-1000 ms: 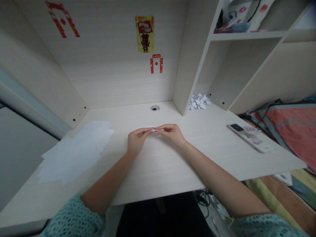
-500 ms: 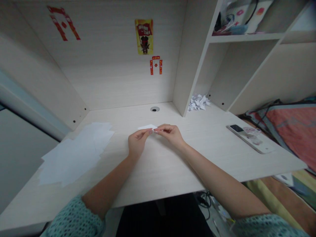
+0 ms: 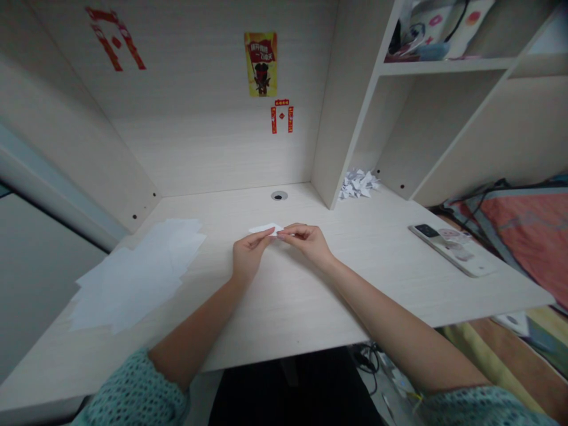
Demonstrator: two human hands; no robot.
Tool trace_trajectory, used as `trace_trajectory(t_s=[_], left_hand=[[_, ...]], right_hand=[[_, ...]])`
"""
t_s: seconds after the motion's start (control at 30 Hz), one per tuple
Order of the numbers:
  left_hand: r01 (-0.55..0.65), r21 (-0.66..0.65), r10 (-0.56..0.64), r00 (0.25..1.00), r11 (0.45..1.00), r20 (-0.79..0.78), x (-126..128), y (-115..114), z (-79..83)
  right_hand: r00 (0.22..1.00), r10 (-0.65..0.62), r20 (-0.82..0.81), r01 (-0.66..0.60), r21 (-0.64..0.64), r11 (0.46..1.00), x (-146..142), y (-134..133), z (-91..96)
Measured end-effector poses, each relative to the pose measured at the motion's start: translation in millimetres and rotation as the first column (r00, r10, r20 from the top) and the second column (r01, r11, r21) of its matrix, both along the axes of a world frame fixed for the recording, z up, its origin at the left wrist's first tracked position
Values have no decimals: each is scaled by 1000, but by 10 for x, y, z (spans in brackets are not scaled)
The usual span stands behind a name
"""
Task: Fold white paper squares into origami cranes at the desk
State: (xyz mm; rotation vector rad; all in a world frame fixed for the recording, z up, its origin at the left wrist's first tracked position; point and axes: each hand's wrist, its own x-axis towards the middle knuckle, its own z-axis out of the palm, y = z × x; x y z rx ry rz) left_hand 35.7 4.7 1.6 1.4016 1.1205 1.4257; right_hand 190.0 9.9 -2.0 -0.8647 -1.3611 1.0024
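Observation:
Over the middle of the desk, a small folded piece of white paper (image 3: 268, 228) is pinched between my two hands. My left hand (image 3: 249, 253) grips its left part, thumb and index finger closed on it. From the other side, my right hand (image 3: 309, 241) pinches the paper's right end with its fingertips. The fingers cover much of the near edge, so the exact fold cannot be made out. A spread stack of white paper sheets (image 3: 139, 275) lies on the desk to the left of my left hand.
A heap of small folded white paper pieces (image 3: 358, 184) sits in the lower shelf compartment. A phone (image 3: 452, 249) lies on the desk (image 3: 266, 319) at the right. Near the back wall is a round cable hole (image 3: 279, 196). The shelf divider (image 3: 350, 112) rises behind my right hand.
My left thumb and fingers have shifted slightly to the right along the paper, and a bit more of the paper shows. My right hand stays almost in place.

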Motion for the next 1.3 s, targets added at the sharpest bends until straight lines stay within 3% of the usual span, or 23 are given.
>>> trace_trajectory(t_s=[0.3,0.7,1.3], left_hand=[[2,-23,-1,999,1000,50,-7,16,-36],[24,-48,-19,993,999,121,17,-13,15],[4,-12,-4,999,1000,48,-20,0,36]], right_hand=[[995,-63,71,64,-8,998,-1,-35,64],[998,40,-57,-45,-84,995,18,12,4],[999,-26,-40,18,-171,985,35,20,23]])
